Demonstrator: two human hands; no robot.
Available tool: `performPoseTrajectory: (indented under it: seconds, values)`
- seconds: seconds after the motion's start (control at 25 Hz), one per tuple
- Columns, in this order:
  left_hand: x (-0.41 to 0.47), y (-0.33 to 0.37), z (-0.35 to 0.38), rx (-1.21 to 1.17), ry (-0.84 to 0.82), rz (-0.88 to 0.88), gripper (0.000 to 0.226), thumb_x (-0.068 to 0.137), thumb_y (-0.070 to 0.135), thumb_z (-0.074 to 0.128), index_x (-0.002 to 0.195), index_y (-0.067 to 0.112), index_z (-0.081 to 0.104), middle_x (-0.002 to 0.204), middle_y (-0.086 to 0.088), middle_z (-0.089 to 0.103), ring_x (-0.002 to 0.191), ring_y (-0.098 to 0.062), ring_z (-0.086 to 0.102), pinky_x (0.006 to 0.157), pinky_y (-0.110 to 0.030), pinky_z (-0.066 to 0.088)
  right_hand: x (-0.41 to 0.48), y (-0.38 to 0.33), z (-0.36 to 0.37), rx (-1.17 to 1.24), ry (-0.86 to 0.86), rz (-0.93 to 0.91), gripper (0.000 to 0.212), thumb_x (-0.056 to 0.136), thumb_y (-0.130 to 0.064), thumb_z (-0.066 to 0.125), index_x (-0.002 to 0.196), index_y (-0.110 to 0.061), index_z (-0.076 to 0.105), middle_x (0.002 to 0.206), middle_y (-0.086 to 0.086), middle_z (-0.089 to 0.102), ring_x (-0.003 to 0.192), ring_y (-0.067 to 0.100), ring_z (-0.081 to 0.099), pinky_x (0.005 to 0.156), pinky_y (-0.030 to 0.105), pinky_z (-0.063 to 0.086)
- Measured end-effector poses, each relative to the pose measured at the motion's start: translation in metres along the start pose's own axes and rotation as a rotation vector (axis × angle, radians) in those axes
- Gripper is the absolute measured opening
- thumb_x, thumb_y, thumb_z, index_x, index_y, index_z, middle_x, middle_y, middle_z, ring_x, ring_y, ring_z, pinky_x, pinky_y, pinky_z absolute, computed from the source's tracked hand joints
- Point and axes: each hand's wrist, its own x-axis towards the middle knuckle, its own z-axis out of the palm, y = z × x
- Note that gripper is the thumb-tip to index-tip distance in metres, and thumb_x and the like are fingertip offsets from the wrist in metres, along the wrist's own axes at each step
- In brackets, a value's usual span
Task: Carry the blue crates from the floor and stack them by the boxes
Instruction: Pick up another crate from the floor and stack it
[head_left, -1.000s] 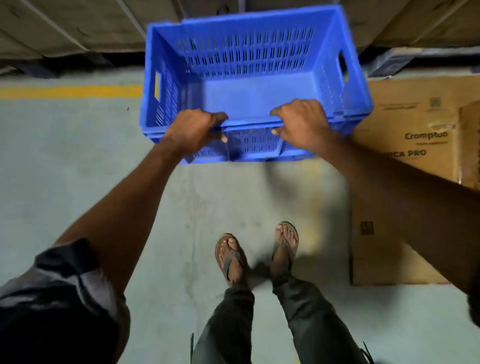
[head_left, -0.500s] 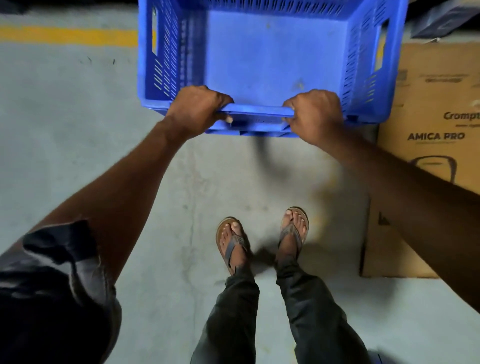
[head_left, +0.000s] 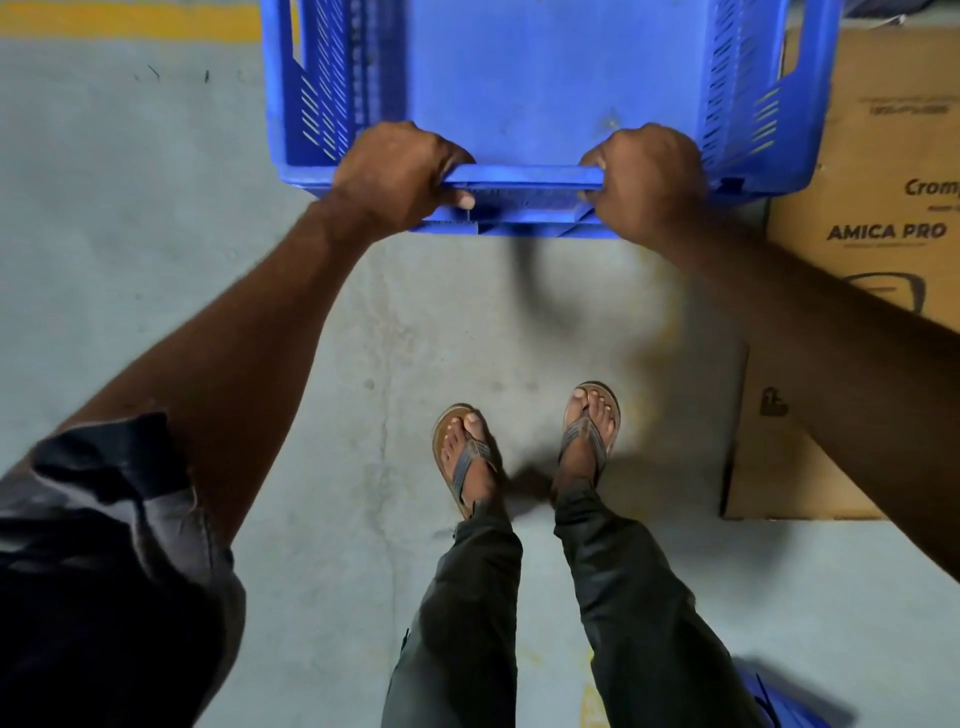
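Since a second ago the blue crate (head_left: 540, 98) has come closer under the camera and dropped lower, so that its far wall has slid out of the top of the view and its right side now overlaps the edge of the cardboard box (head_left: 878, 171) printed "AMICA PRO". The left hand (head_left: 400, 174) and the right hand (head_left: 649, 179) are both wrapped tight round the near rim, fingers curled over the top bar and thumbs tucked under it, one near each end of that wall. The crate hangs in front of the body above the grey concrete floor (head_left: 130, 208), seemingly off the ground, with the box just to its right. The step in hand looks like setting it down beside the box: it would go best lowered level with both hands sinking together, the right wall kept clear of the cardboard so it does not catch, and the toes in the sandals (head_left: 462, 452) held back from the landing spot. The crate is empty, of moulded blue plastic with a solid, slightly scuffed bottom and slotted side walls with handle cut-outs. A sliver of something else blue (head_left: 779, 701) shows at the bottom right; what it is I cannot tell.
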Motion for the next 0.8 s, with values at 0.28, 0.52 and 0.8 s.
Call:
performPoseTrajectory:
  seconds: [0.28,0.52,0.8]
  values:
    - [0.0,0.003,-0.004,-0.023,0.002,-0.008,0.037,0.09,0.051,0.064,0.098,0.017,0.072,0.074,-0.016,0.062,0.072,-0.035,0.056,0.066,-0.041,0.044,0.006,0.001,0.002,0.007,-0.023,0.013,0.01,0.079,-0.014,0.066,0.087,-0.015,0.072,0.071,0.011,0.055,0.072,0.033,0.048,0.065,0.033,0.036]
    - [0.004,0.003,-0.003,-0.023,-0.024,-0.038,0.046,0.088,0.058,0.062,0.098,0.014,0.071,0.071,-0.012,0.057,0.069,-0.03,0.051,0.068,-0.043,0.046,0.009,0.003,0.006,-0.003,0.027,0.021,0.023,0.084,-0.022,0.071,0.106,-0.018,0.073,0.091,0.016,0.068,0.092,0.039,0.062,0.075,0.037,0.045]
    - [0.007,0.004,0.001,0.029,-0.026,-0.071,0.044,0.086,0.056,0.066,0.099,0.014,0.072,0.08,-0.015,0.065,0.081,-0.037,0.062,0.066,-0.038,0.04,0.005,0.004,0.006,0.005,0.054,0.036,0.032,0.085,-0.03,0.073,0.114,-0.018,0.071,0.1,0.017,0.07,0.099,0.039,0.062,0.082,0.04,0.048]
